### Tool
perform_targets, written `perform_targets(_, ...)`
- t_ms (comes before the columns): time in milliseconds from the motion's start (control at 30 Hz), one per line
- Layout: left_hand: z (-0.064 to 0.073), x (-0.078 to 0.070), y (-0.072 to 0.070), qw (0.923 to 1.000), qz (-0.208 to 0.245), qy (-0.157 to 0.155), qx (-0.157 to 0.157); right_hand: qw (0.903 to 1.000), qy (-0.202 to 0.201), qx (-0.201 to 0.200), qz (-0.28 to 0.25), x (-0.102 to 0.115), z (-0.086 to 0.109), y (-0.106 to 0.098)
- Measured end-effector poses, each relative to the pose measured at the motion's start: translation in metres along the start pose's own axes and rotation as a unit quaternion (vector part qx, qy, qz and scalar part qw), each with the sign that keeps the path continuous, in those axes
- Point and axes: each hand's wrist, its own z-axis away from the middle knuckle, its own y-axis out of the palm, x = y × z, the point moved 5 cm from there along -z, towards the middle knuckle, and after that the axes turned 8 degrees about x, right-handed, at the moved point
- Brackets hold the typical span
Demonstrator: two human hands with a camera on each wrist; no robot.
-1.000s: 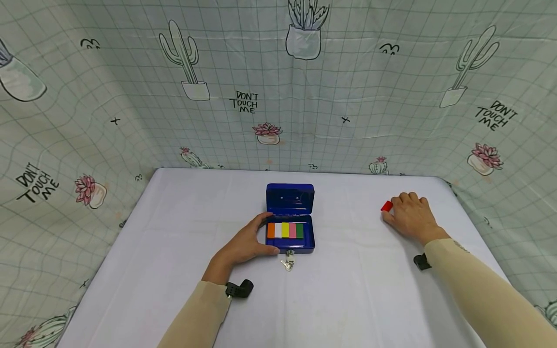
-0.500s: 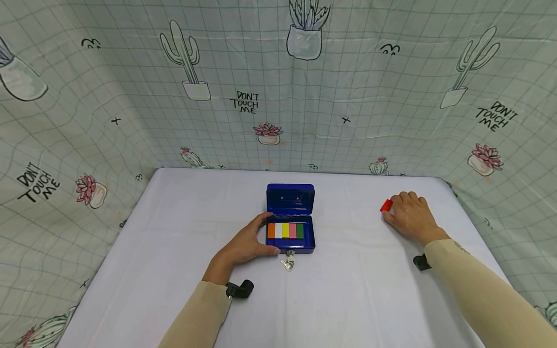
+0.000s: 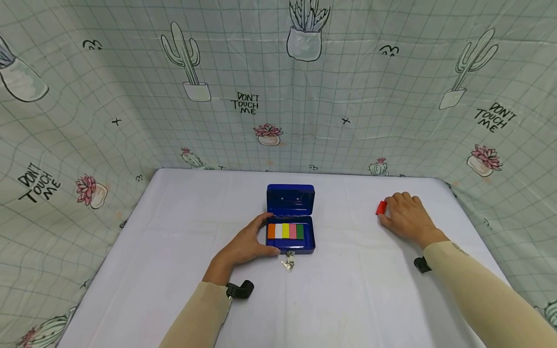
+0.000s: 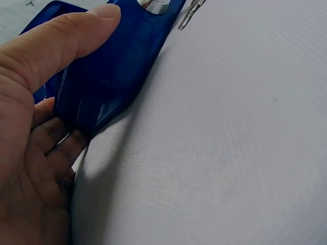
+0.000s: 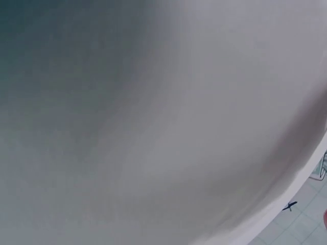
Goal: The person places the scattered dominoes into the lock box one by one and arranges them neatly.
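Note:
A small blue metal cash box (image 3: 308, 242) sits mid-table with its lid (image 3: 290, 199) raised. My left hand (image 3: 243, 244) holds its left end, thumb along the front wall and fingers round the side, as the left wrist view of the box (image 4: 117, 61) also shows. Inside lies a row of coloured strips, orange, white, yellow (image 3: 285, 231), pink and green. Small keys (image 3: 288, 265) hang from the front lock. Far to the right, my right hand (image 3: 405, 217) holds a small red block (image 3: 381, 208) low over the table, between thumb and fingers. The right wrist view misses this hand's fingers.
White cloth covers the table (image 3: 339, 299). A patterned curtain (image 3: 304, 111) with cactus drawings stands behind it and along both sides. Black wrist devices sit at the left wrist (image 3: 240, 289) and the right sleeve.
My right hand has shifted slightly left with the red block, which has turned more upright in the head view. The left hand and the box have stayed where they were.

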Motion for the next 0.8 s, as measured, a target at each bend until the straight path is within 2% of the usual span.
perform_targets(300,-0.001,0.000,0.001,1.0000,-0.006,-0.003,-0.002,0.9984,-0.038,-0.041,0.012,0.017,-0.001,-0.005)
perform_targets(500,-0.001,0.001,0.000,0.9999,-0.010,-0.005,-0.005,0.9948,-0.070,-0.073,0.010,0.031,-0.003,-0.008)
perform_targets(800,-0.001,0.000,0.000,1.0000,-0.009,-0.001,-0.002,0.9887,-0.109,-0.102,0.014,0.051,-0.006,-0.011)
